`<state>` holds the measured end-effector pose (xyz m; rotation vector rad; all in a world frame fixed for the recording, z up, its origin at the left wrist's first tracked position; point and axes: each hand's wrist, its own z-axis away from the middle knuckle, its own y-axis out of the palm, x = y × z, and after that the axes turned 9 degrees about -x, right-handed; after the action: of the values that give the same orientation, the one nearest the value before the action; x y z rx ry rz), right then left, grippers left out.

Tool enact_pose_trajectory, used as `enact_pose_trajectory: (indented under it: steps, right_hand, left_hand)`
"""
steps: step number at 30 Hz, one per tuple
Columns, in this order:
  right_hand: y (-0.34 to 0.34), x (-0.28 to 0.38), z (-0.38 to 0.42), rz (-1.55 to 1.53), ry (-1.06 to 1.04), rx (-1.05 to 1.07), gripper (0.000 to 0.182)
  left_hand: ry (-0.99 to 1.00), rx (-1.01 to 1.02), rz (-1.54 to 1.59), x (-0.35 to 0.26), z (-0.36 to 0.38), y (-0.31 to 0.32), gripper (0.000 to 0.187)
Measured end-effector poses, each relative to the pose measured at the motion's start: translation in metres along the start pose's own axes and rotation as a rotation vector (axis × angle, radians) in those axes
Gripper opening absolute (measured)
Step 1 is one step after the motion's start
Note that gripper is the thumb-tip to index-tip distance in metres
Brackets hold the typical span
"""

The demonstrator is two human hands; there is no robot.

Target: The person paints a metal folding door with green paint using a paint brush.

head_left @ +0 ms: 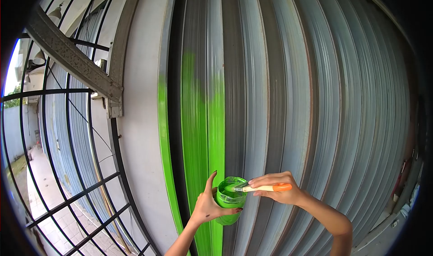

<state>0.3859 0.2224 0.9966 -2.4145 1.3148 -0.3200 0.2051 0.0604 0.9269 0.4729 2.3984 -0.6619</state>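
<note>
My left hand (208, 207) is wrapped around a clear jar of green paint (229, 214), its thumb and fingers spread along the side. In my right hand (280, 189) is a paintbrush (264, 188) with a cream handle and orange end. The brush lies tilted across the jar's mouth, its metal collar at the rim and its bristles inside over the paint. Right behind the jar stands a folding metal shutter (288, 98) of upright grey panels. Bright green paint (195, 125) covers the lower part of its leftmost panels, with an uneven top edge.
A white wall strip (142, 98) borders the shutter on the left. Beyond it is a black metal grille (67, 92) with a thick grey bar (74, 53) slanting across its top. Paving (49, 179) shows through the grille.
</note>
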Motion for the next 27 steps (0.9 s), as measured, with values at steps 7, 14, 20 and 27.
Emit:
enact_pose_trajectory:
  steps: [7, 14, 20, 27]
  right_hand:
    - [-0.027, -0.005, 0.016, -0.234, 0.189, 0.005, 0.013]
    - [-0.036, -0.003, 0.027, -0.207, 0.121, 0.011, 0.014]
    - [-0.043, -0.007, 0.022, -0.068, 0.020, 0.091, 0.014]
    - [-0.040, -0.010, -0.003, -0.139, 0.123, 0.030, 0.018]
  left_hand:
    - [-0.015, -0.033, -0.023, -0.014, 0.006, 0.026, 0.130]
    - [0.008, -0.067, -0.084, -0.017, 0.004, 0.033, 0.131]
    - [0.008, -0.038, -0.087, -0.019, 0.001, 0.034, 0.130]
    - [0.027, -0.064, -0.015, -0.008, -0.006, 0.032, 0.129]
